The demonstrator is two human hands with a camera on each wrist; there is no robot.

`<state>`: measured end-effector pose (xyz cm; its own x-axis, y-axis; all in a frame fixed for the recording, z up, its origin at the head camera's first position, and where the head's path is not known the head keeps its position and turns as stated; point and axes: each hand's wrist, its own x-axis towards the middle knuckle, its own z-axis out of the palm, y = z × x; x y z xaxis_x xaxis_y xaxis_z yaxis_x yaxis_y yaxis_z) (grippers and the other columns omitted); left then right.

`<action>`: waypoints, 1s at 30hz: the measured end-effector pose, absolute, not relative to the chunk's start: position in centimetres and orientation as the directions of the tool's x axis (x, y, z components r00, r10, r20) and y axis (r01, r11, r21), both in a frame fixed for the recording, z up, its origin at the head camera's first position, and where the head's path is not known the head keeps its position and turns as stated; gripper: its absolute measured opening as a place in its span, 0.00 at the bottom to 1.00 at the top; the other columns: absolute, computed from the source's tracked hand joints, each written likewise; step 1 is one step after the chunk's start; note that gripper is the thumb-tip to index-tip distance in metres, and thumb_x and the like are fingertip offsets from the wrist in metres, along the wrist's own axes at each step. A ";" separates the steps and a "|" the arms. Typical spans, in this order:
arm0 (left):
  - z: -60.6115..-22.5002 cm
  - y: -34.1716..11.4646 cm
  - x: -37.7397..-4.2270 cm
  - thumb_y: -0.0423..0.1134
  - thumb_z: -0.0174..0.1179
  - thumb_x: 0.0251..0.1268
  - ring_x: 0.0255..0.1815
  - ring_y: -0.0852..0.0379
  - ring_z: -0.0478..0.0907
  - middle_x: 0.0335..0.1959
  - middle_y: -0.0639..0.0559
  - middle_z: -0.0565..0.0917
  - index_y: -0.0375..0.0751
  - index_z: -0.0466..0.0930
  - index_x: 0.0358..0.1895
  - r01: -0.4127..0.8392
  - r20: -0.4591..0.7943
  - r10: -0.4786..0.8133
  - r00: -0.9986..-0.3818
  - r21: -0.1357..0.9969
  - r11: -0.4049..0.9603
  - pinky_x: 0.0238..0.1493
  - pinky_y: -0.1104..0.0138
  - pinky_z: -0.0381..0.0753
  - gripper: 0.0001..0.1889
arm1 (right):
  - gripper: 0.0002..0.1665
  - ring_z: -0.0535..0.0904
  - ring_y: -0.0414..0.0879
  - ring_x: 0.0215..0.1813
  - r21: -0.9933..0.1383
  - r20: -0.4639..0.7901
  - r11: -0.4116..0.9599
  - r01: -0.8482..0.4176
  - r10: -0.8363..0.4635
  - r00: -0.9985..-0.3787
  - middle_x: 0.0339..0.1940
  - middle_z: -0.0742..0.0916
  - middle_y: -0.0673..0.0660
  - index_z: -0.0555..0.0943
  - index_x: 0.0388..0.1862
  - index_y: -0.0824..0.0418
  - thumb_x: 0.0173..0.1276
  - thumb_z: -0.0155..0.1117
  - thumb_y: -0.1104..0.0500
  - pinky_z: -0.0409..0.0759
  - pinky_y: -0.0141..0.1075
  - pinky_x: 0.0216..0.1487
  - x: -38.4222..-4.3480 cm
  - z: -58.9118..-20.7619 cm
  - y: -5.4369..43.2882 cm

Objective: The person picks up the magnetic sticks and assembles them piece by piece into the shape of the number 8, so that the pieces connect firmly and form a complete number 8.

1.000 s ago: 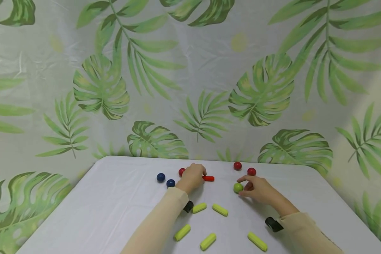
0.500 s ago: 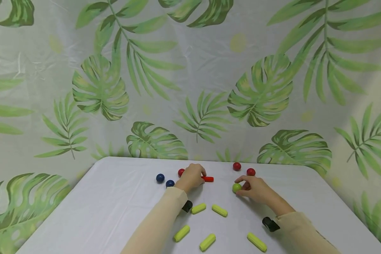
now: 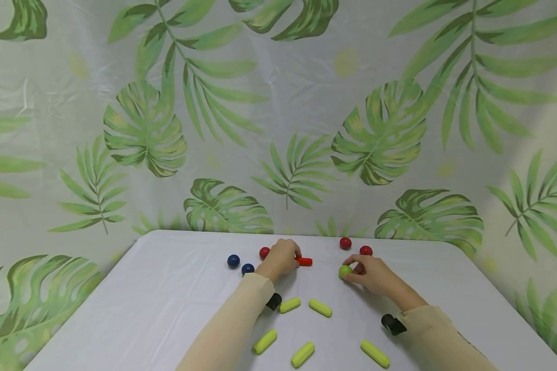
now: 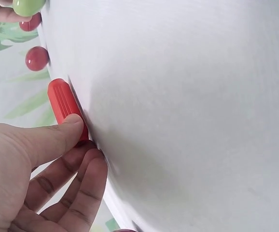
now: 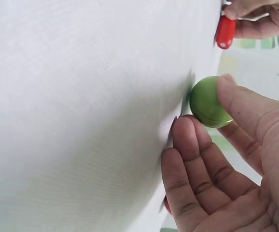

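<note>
Table edge (image 3: 190, 234) beyond; red stick (image 4: 63, 100), green ball (image 5: 206, 102) apart.

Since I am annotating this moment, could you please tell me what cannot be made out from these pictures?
- Head view: one end of the red stick, hidden by the left hand.
- Left wrist view: the top of the green ball, cut off by the top edge; a round thing, nearly all cut off by the bottom edge.
- Right wrist view: most of a red thing, hidden by the right hand.
</note>
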<state>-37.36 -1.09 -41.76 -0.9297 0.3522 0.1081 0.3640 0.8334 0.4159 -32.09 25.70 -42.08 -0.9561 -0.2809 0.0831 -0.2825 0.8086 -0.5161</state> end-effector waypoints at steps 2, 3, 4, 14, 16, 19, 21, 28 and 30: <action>-41.7 -0.9 -37.3 0.31 0.74 0.66 0.42 0.49 0.83 0.44 0.45 0.91 0.39 0.93 0.46 0.363 0.107 0.352 -0.930 0.427 0.828 0.54 0.56 0.85 0.08 | 0.19 0.80 0.45 0.38 -0.522 0.087 0.804 -0.284 -0.280 -0.956 0.37 0.88 0.54 0.85 0.56 0.62 0.71 0.77 0.56 0.79 0.38 0.40 -32.3 -42.1 25.8; -41.6 -0.9 -37.3 0.31 0.74 0.66 0.42 0.49 0.83 0.44 0.46 0.91 0.39 0.93 0.46 0.362 0.105 0.352 -0.930 0.426 0.829 0.54 0.56 0.85 0.08 | 0.19 0.80 0.45 0.37 -0.522 0.091 0.802 -0.290 -0.286 -0.954 0.37 0.88 0.55 0.85 0.56 0.62 0.71 0.77 0.56 0.79 0.38 0.39 -32.4 -42.1 25.9; -41.6 -0.8 -37.3 0.30 0.74 0.66 0.42 0.50 0.83 0.45 0.46 0.91 0.39 0.93 0.46 0.361 0.103 0.352 -0.930 0.425 0.830 0.54 0.57 0.85 0.08 | 0.18 0.80 0.45 0.37 -0.526 0.091 0.799 -0.290 -0.286 -0.954 0.37 0.88 0.55 0.85 0.56 0.62 0.71 0.76 0.57 0.79 0.38 0.39 -32.6 -42.1 25.9; -41.4 -0.4 -37.2 0.31 0.74 0.67 0.40 0.52 0.81 0.45 0.46 0.90 0.40 0.92 0.46 0.352 0.082 0.350 -0.933 0.408 0.842 0.53 0.58 0.85 0.07 | 0.18 0.79 0.44 0.37 -0.556 0.084 0.775 -0.300 -0.307 -0.948 0.36 0.88 0.54 0.85 0.56 0.62 0.71 0.77 0.57 0.77 0.37 0.40 -33.7 -41.9 25.2; -41.3 -0.4 -37.1 0.31 0.74 0.67 0.39 0.52 0.81 0.45 0.46 0.90 0.39 0.92 0.46 0.357 0.079 0.357 -0.931 0.406 0.841 0.53 0.59 0.86 0.07 | 0.18 0.79 0.44 0.37 -0.566 0.080 0.769 -0.298 -0.309 -0.948 0.37 0.87 0.55 0.85 0.55 0.62 0.71 0.77 0.57 0.77 0.36 0.39 -33.9 -41.9 24.9; -41.2 -0.1 -37.0 0.31 0.74 0.67 0.39 0.54 0.80 0.45 0.46 0.91 0.38 0.92 0.47 0.371 0.075 0.374 -0.924 0.412 0.833 0.52 0.60 0.86 0.08 | 0.18 0.79 0.44 0.36 -0.563 0.079 0.770 -0.301 -0.312 -0.947 0.37 0.88 0.55 0.85 0.55 0.63 0.71 0.77 0.58 0.77 0.36 0.39 -34.1 -42.0 24.6; -41.2 0.0 -36.9 0.31 0.73 0.67 0.38 0.55 0.80 0.45 0.46 0.91 0.38 0.92 0.47 0.382 0.076 0.387 -0.919 0.417 0.825 0.51 0.61 0.86 0.08 | 0.17 0.79 0.44 0.36 -0.564 0.073 0.774 -0.288 -0.301 -0.951 0.37 0.88 0.55 0.85 0.55 0.62 0.71 0.77 0.58 0.77 0.35 0.39 -34.2 -42.1 24.3; -41.3 0.8 -37.1 0.33 0.75 0.66 0.40 0.54 0.81 0.43 0.49 0.90 0.41 0.93 0.45 0.419 0.104 0.409 -0.907 0.344 0.840 0.54 0.60 0.85 0.07 | 0.16 0.79 0.44 0.37 -0.563 0.082 0.771 -0.297 -0.306 -0.949 0.37 0.87 0.55 0.86 0.53 0.61 0.71 0.77 0.57 0.78 0.37 0.39 -34.7 -42.1 23.6; -41.3 1.0 -37.2 0.34 0.75 0.66 0.41 0.54 0.81 0.43 0.49 0.90 0.42 0.93 0.44 0.436 0.117 0.422 -0.899 0.317 0.842 0.53 0.60 0.84 0.06 | 0.16 0.79 0.45 0.37 -0.566 0.080 0.771 -0.292 -0.301 -0.950 0.36 0.87 0.55 0.86 0.53 0.61 0.70 0.77 0.58 0.78 0.37 0.39 -34.8 -42.1 23.4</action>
<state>-37.19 0.96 -41.34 -0.8991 0.4218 0.1168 0.4362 0.8421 0.3172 -34.81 23.37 -42.10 -0.9502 -0.3013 0.0800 -0.2922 0.7712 -0.5656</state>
